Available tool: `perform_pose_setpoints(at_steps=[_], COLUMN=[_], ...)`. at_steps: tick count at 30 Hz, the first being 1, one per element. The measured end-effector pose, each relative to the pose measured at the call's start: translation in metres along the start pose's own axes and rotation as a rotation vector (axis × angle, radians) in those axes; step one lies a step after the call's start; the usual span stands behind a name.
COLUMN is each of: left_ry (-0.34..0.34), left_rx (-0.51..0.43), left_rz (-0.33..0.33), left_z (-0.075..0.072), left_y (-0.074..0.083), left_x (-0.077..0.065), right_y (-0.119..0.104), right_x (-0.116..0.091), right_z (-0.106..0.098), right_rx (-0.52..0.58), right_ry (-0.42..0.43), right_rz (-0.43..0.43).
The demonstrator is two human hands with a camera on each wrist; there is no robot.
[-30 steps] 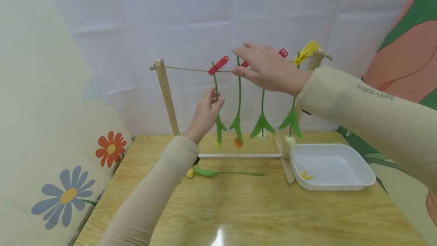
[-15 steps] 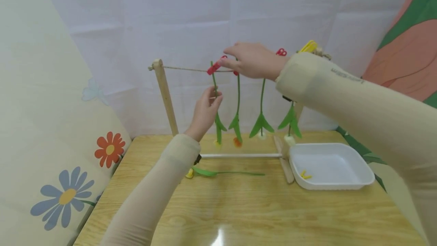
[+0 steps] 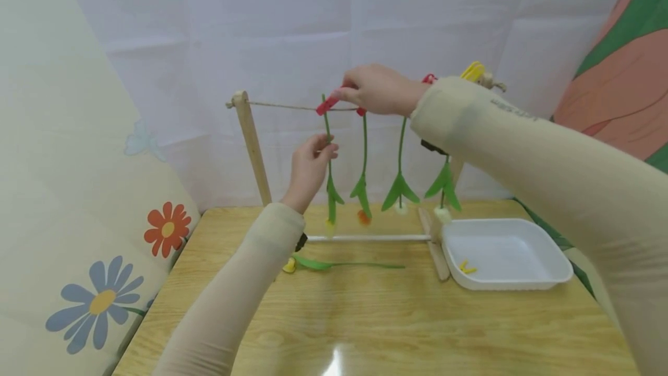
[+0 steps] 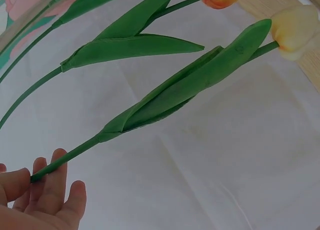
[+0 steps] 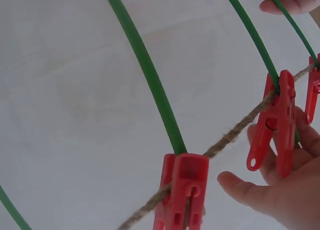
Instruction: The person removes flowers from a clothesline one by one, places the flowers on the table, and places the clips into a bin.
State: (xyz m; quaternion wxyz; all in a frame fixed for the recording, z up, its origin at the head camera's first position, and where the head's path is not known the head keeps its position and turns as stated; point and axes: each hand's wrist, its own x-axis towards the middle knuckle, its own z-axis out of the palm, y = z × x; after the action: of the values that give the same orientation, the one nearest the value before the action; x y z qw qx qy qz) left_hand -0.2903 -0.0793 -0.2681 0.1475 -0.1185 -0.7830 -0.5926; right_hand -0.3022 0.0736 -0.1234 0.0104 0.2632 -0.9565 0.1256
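Observation:
Artificial tulips hang bloom-down from a twine line in the head view. My left hand (image 3: 310, 164) pinches the green stem of the leftmost tulip (image 3: 332, 196); its pale yellow bloom (image 4: 295, 32) shows in the left wrist view. Above it, my right hand (image 3: 383, 90) pinches the handles of the red clothespin (image 3: 325, 106) at the top of that stem. In the right wrist view, the right fingers (image 5: 270, 190) are partly hidden behind another red clothespin (image 5: 275, 122). An orange tulip (image 3: 360, 187) hangs just to the right.
Wooden posts (image 3: 251, 144) hold up the twine (image 3: 282, 105). A white rod (image 3: 370, 238) joins them low down. One yellow tulip (image 3: 334, 264) lies on the table (image 3: 365, 324). At right stands a white tray (image 3: 511, 254) with yellow clothespins (image 3: 466, 267). A yellow clothespin (image 3: 472, 71) sits near the right post.
My right hand has moved left and slightly down onto the leftmost red clothespin. My left hand's grip on the stem has drawn together, and the tulip has swung slightly left.

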Motion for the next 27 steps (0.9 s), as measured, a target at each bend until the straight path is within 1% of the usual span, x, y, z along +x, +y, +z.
perform_pose_setpoints(at_steps=[6,12,15,21,24,27], left_ry=[0.008,0.014,0.023,0.038,0.038,0.043], left_rx=[-0.032,-0.056,-0.061,-0.060,-0.054,-0.049], left_rz=[0.003,0.003,0.006,0.012,0.006,0.006], left_z=[0.000,0.000,0.000,-0.001,-0.003,-0.005], left_y=[0.000,0.000,0.000,-0.001,-0.003,-0.006], left_x=[0.000,-0.001,-0.001,-0.002,-0.002,-0.003], right_y=[0.001,-0.003,-0.003,0.000,0.002,0.004], right_x=[0.000,0.000,0.000,-0.001,-0.002,-0.003], right_z=[0.002,0.006,0.010,0.016,0.017,0.017], right_rx=[0.020,0.029,0.025,0.022,0.038,0.056], right_ry=[0.060,0.151,0.226,0.391,0.443,0.481], right_rz=[-0.019,-0.058,-0.109,-0.252,-0.288,-0.292])
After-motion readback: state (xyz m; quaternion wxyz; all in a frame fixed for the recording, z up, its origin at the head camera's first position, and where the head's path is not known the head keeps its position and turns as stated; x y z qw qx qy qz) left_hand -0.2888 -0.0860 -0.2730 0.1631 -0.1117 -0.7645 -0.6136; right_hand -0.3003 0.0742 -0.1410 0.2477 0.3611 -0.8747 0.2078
